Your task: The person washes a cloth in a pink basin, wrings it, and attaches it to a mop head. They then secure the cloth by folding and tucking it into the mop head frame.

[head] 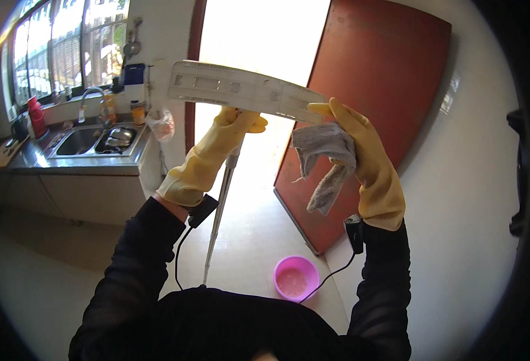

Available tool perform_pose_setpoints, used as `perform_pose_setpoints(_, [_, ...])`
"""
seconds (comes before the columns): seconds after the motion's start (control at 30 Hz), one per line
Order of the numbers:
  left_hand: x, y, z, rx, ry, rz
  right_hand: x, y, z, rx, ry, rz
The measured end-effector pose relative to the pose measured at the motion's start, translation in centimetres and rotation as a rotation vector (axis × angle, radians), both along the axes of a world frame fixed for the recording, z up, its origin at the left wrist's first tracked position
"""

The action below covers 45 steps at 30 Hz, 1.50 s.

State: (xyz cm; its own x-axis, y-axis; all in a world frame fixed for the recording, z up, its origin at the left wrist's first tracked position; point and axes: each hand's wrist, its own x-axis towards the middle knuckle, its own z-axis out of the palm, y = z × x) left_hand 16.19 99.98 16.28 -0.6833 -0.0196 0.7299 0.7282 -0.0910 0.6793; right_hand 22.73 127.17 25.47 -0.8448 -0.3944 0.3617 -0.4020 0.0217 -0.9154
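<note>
A long, pale plastic mop head or plate (247,90) is raised in front of me, its flat face towards the camera, with a metal pole (222,194) running down from behind it to my body. My left hand (242,121), in a yellow rubber glove, grips at the joint under the plate, partly hidden by it. My right hand (350,122), in a matching glove, holds a grey cloth (325,153) that hangs down, and its fingertips are at the plate's right end. Whether they press on the plate is hard to tell.
A pink basin (311,289) with cloudy liquid stands on the tiled floor. To the right, a red door (382,81) stands open beside a bright doorway. On the left are a steel counter (35,158) and a double sink (77,142) with a metal pot in it.
</note>
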Motion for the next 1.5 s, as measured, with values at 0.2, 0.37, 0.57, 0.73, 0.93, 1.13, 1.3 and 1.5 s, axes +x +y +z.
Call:
perform_pose_setpoints(0.2, [0.8,-2.4,-0.4,0.063,-0.005,0.097,-1.1,0.2,-2.0,-0.007,0.117,0.022])
perform_pose_setpoints(0.37, [1.5,-3.1,-0.4,0.135,0.072,0.131,-0.6,-1.2,-2.0,-0.068,0.047,-0.076])
perform_pose_setpoints(0.57, [1.2,-2.3,-0.8,0.264,0.201,0.083,-0.2,-2.7,-0.7,-0.035,0.106,-0.056])
perform_pose_setpoints(0.73, [-0.1,-4.1,-1.0,0.403,0.262,0.057,-2.6,-5.1,-4.7,-0.202,-0.148,-0.023])
perform_pose_setpoints(0.93, [0.8,-6.1,-2.6,0.188,0.136,-0.055,-4.0,-8.8,-10.2,-0.352,0.081,-0.017])
perform_pose_setpoints(1.13, [2.8,-7.8,-0.1,-0.212,0.029,0.071,-4.0,-12.5,-8.6,-0.378,0.308,0.172])
perform_pose_setpoints(1.3, [2.9,-7.5,1.2,-0.217,0.064,-0.27,-3.3,-14.5,-7.8,-0.427,0.153,0.294])
perform_pose_setpoints(1.5, [1.3,-8.1,0.7,-0.152,-0.015,-0.079,-1.7,-15.5,-6.5,-0.271,-0.155,0.234])
